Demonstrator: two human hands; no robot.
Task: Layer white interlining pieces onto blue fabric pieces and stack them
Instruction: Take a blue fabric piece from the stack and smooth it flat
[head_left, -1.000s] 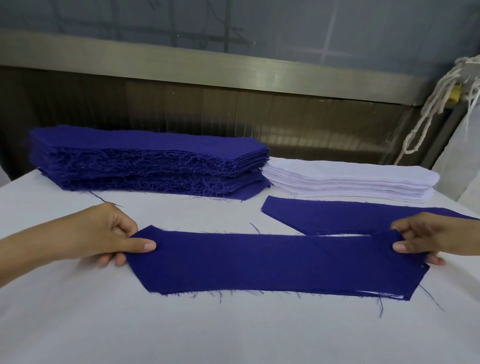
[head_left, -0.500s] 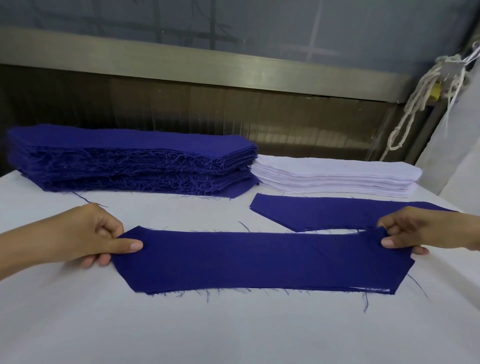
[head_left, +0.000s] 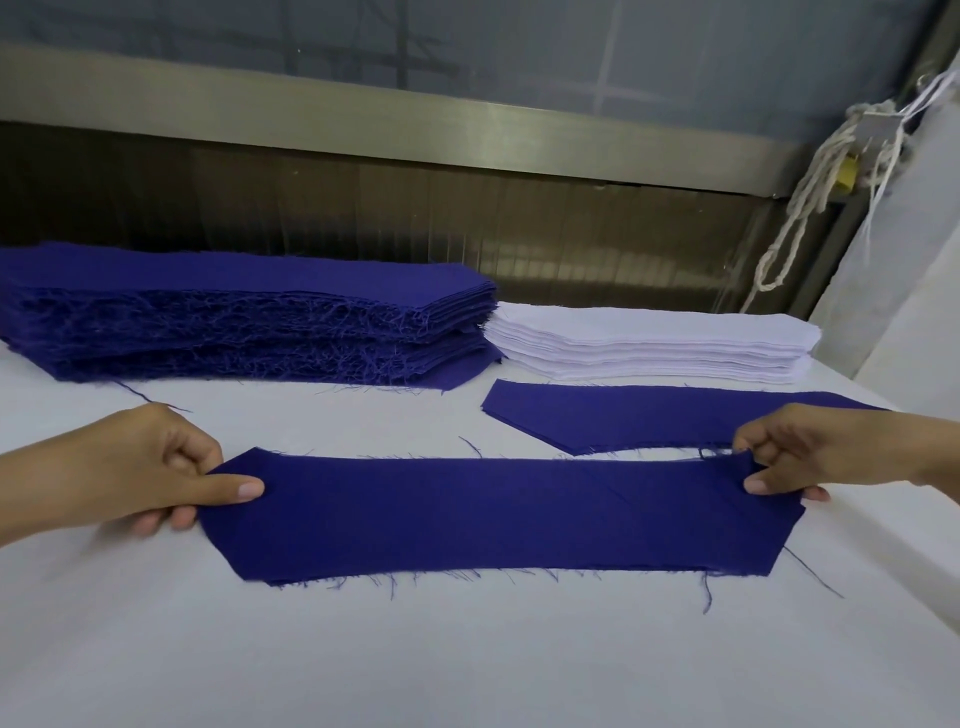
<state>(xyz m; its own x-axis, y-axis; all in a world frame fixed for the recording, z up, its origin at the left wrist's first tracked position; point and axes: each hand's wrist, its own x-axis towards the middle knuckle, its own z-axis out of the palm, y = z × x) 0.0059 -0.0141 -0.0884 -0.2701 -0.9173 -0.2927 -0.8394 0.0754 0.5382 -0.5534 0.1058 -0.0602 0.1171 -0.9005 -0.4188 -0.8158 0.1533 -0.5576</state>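
Note:
A long blue fabric piece (head_left: 498, 514) lies stretched across the white table in front of me. My left hand (head_left: 150, 467) pinches its left end between thumb and fingers. My right hand (head_left: 810, 452) pinches its right end the same way. Behind it, to the right, a second single blue piece (head_left: 623, 415) lies flat. At the back left stands a thick stack of blue fabric pieces (head_left: 234, 317) with frayed edges. Next to that stack, on the right, sits a stack of white interlining pieces (head_left: 649, 343).
The white table (head_left: 467, 649) runs wide towards me. A metal rail and dark panel (head_left: 467, 208) close off the far side. A bundle of white cord (head_left: 810, 197) hangs at the right, beside a white cloth-covered edge (head_left: 914, 322).
Both hands still hold the blue piece by its ends. It has stayed on the table; only the camera view has shifted slightly.

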